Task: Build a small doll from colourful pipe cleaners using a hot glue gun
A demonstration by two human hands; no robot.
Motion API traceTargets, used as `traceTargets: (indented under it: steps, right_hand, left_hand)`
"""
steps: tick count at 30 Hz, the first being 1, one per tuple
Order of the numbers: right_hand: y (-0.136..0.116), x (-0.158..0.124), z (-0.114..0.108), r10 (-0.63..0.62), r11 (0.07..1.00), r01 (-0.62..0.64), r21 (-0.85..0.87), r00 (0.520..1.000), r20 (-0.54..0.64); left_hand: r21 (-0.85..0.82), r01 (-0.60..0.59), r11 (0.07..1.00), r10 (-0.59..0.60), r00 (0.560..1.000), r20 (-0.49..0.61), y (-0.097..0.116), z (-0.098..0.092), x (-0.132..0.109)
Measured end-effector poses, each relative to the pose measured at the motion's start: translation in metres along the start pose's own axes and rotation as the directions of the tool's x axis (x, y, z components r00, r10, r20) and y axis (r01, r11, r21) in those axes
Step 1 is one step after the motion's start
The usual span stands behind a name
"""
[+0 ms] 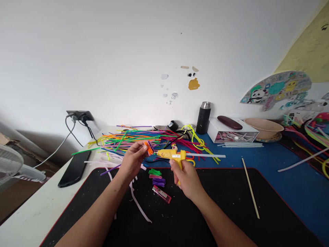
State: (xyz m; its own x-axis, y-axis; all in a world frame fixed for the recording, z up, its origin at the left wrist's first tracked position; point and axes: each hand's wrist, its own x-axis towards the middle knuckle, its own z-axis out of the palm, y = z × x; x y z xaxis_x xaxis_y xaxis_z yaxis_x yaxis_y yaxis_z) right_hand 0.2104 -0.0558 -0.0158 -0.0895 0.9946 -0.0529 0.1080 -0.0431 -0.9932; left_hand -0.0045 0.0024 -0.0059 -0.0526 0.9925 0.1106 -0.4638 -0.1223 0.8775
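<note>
My left hand pinches a small bundle of folded orange and purple pipe cleaners. My right hand is wrapped round the handle of a yellow hot glue gun, whose nozzle points left and is at the bundle; whether it touches I cannot tell. A clear glue stick sticks out of the gun's back. Below the hands, on the black mat, lie folded green pipe cleaners, a pink piece, purple ones and a red lighter.
Loose coloured pipe cleaners are heaped behind the hands. White strips trail over the mat's left. A wooden stick lies to the right. Behind stand a black flask, a white box and a bowl. A phone lies left.
</note>
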Motion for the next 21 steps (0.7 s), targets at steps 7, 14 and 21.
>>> traceTargets:
  steps: [7,14,21]
  right_hand:
    - [-0.001,0.001,0.002,0.028,0.999,-0.029,0.019,0.999,0.022]
    - [-0.001,0.000,0.007,0.013,0.998,-0.015,0.062,0.999,0.036]
    - [-0.014,-0.001,0.001,0.017,0.927,0.010,0.376,0.998,-0.067]
  left_hand:
    - [0.018,-0.006,1.000,0.006,1.000,-0.011,0.001,-0.002,0.000]
    - [-0.049,-0.104,0.993,0.098,0.988,-0.124,0.011,-0.017,0.014]
    - [-0.106,-0.090,0.990,0.075,0.988,-0.134,0.012,-0.022,0.018]
